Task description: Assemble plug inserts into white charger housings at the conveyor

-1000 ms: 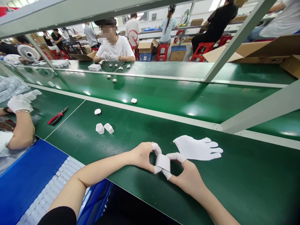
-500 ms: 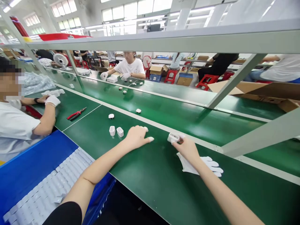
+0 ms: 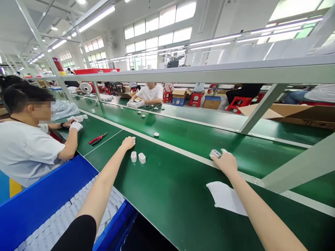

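My right hand (image 3: 227, 162) grips a small white plastic housing (image 3: 215, 153) with openings in its end, at the pale strip along the far side of the green bench. A white glove (image 3: 226, 198) lies flat near that wrist, partly behind the forearm. My left hand (image 3: 128, 143) is at the bench top further left, its fingers curled together; what they close on is hidden. Just right of it, two white hollow cups (image 3: 134, 157) stand apart from the hand. One white rounded piece (image 3: 156, 134) rests on the green belt beyond the strip.
A blue bin (image 3: 52, 188) full of white parts stands at the bench's near left edge. Red-handled pliers (image 3: 98, 138) lie near a co-worker (image 3: 31, 139) on the left. A slanted metal post (image 3: 298, 164) rises at right, beneath a long shelf (image 3: 183, 71).
My left hand has moved left to where a small white piece lay, which is now out of sight. My right hand has carried the housing forward to the strip. The view has tilted up.
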Demonstrator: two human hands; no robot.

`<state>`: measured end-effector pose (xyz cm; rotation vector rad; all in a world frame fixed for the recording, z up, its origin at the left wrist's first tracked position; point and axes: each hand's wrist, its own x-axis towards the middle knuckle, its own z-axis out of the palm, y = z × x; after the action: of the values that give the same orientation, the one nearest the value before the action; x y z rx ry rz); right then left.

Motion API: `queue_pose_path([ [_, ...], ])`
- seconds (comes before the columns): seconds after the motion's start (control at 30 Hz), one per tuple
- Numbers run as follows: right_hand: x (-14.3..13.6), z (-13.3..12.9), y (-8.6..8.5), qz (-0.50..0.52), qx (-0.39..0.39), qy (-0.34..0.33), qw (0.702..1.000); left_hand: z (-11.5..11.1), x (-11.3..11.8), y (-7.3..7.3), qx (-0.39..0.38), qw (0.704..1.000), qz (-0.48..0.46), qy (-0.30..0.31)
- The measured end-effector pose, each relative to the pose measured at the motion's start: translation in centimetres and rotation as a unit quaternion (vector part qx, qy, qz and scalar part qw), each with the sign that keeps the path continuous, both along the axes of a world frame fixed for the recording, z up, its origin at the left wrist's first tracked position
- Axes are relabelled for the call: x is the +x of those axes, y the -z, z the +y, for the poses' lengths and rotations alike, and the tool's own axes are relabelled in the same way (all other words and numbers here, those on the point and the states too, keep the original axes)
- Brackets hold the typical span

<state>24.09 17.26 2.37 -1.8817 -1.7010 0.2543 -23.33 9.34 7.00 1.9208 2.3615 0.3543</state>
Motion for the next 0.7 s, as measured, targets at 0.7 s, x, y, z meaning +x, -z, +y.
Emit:
queue_pose_path([
  [0.7, -5.5, -20.6, -3.0, 0.696, -0.256, -0.255, 0.620, -9.0, 14.3, 2.5, 0.150, 0.966, 0.136, 0.161],
])
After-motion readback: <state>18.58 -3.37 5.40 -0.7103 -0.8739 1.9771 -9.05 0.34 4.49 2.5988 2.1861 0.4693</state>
